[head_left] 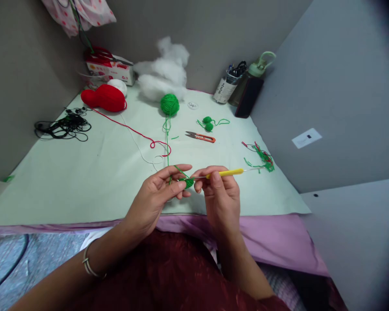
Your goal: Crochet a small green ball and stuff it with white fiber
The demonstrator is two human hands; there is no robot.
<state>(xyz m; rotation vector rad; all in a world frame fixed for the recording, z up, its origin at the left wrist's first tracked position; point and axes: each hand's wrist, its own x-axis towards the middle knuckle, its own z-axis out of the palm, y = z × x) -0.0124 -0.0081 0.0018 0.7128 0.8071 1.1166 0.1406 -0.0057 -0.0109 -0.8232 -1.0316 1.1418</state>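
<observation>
My left hand pinches a small green crochet piece between thumb and fingers, near the table's front edge. Green yarn runs over its raised index finger and back to the green yarn ball. In my right hand is a crochet hook with a yellow handle, held between thumb and fingers. The hook's metal tip points left and meets the green piece; whether it is through a stitch is too small to tell.
Orange thread snips and two small green crocheted balls lie beyond my hands. Yarn scraps are at right. Red yarn, white stuffing and black cords sit farther back. A bottle stands by the right partition.
</observation>
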